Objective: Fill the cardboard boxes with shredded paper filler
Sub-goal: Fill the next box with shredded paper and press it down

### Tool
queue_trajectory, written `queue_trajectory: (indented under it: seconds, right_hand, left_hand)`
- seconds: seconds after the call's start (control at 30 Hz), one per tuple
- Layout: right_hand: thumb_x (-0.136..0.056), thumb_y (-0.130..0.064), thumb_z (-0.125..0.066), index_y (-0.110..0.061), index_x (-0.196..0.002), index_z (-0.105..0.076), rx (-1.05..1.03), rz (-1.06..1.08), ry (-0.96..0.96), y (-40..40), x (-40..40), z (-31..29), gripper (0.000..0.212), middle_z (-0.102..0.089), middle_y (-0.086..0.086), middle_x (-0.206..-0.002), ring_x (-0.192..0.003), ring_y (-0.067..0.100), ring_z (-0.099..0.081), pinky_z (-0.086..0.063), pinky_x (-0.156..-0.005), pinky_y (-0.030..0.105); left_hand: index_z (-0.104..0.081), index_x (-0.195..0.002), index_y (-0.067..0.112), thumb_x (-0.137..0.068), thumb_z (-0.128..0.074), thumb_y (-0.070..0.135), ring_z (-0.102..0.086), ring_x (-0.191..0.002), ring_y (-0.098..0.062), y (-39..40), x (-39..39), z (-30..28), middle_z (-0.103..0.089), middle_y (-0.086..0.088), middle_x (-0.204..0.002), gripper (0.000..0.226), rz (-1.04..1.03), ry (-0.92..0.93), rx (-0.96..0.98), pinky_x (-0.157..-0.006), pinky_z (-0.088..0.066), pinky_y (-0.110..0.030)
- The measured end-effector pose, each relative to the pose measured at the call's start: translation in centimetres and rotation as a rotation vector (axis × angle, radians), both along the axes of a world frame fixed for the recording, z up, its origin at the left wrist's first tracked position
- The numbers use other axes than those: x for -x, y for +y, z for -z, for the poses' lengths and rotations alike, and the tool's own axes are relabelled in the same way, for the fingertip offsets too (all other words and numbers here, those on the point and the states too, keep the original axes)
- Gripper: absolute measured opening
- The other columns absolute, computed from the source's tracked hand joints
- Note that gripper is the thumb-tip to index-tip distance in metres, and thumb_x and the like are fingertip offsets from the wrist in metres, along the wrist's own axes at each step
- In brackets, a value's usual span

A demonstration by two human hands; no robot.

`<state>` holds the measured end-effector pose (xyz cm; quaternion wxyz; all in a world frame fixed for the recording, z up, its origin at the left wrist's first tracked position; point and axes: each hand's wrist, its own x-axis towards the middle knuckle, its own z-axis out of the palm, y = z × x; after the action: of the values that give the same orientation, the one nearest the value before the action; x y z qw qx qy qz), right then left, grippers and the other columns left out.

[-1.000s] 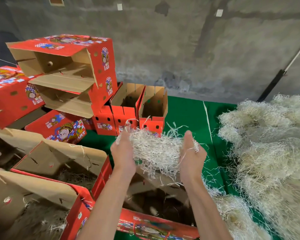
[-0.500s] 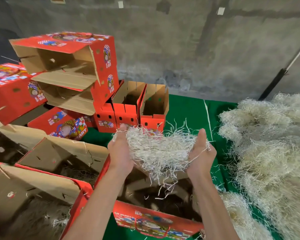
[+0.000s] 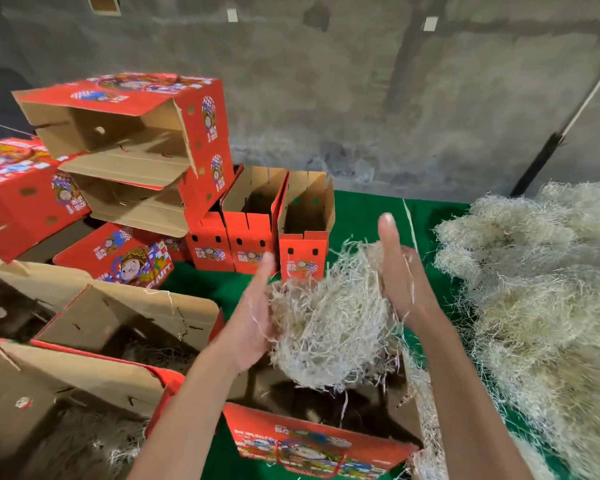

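Note:
A clump of pale shredded paper (image 3: 329, 327) hangs between my two hands above an open red cardboard box (image 3: 312, 441) at the bottom centre. My left hand (image 3: 253, 320) is flat with straight fingers against the clump's left side. On the other side my right hand (image 3: 399, 271) stands with fingers straight, strands clinging to it. The clump's lower part sags toward the box's dark inside. Two more open boxes (image 3: 125, 323) lie at the lower left with some filler in them.
A large heap of shredded paper (image 3: 541, 306) covers the green mat (image 3: 364, 213) on the right. Red boxes (image 3: 136, 133) are stacked on their sides at the left, with narrow upright boxes (image 3: 257, 220) behind. A concrete wall closes the back.
Both hands have spread apart and flattened. The clump has slipped lower between them toward the box below.

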<state>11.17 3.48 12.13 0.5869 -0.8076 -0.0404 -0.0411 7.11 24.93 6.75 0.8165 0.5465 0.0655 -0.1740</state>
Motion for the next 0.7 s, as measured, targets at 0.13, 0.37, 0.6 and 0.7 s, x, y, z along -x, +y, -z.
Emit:
queue_trajectory:
  seconds: [0.13,0.37,0.6,0.7]
  right_hand:
    - [-0.088,-0.081,-0.045,-0.021,-0.065,-0.046,0.044,-0.104,-0.113,3.0,-0.7,-0.3,0.065,-0.046,-0.012,-0.058,-0.054,0.007,-0.046,-0.038,-0.064,0.029]
    - [-0.104,-0.048,-0.045,-0.019,-0.096,-0.057,-0.03,0.14,-0.071,4.5,0.6,5.1,0.032,-0.061,-0.003,-0.078,-0.063,0.001,-0.053,-0.049,-0.062,0.018]
    - [-0.108,-0.045,-0.039,-0.027,-0.067,-0.046,-0.126,0.294,-0.296,5.1,2.0,5.8,0.045,-0.045,-0.011,-0.055,-0.05,0.007,-0.037,-0.035,-0.049,0.026]
    - [-0.104,-0.052,-0.039,-0.009,-0.065,-0.044,-0.265,0.392,-0.195,1.0,1.0,6.0,0.058,-0.034,-0.004,-0.052,-0.046,0.016,-0.028,-0.027,-0.044,0.027]
  left_hand:
    - [-0.029,-0.151,0.045,-0.053,-0.062,0.096,-0.038,-0.139,-0.015,-4.8,0.4,-1.6,-0.034,0.015,-0.157,0.115,-0.087,0.012,-0.343,-0.116,-0.027,-0.049]
    - [-0.06,-0.125,0.053,-0.084,-0.061,0.069,-0.054,-0.11,0.018,-5.6,-0.8,0.6,-0.062,0.038,-0.116,0.044,-0.516,-0.239,-0.254,-0.1,-0.039,-0.022]
    - [-0.05,-0.057,0.029,-0.096,-0.055,0.056,-0.038,-0.044,-0.001,-6.6,-0.7,1.0,-0.044,0.015,-0.049,0.048,-0.664,-0.385,-0.399,-0.048,-0.028,-0.012]
    - [-0.031,-0.051,0.027,-0.1,-0.057,0.043,-0.021,-0.043,-0.007,-1.9,-1.9,2.0,-0.024,0.013,-0.047,0.057,-0.827,-0.384,-0.363,-0.046,-0.018,-0.024]
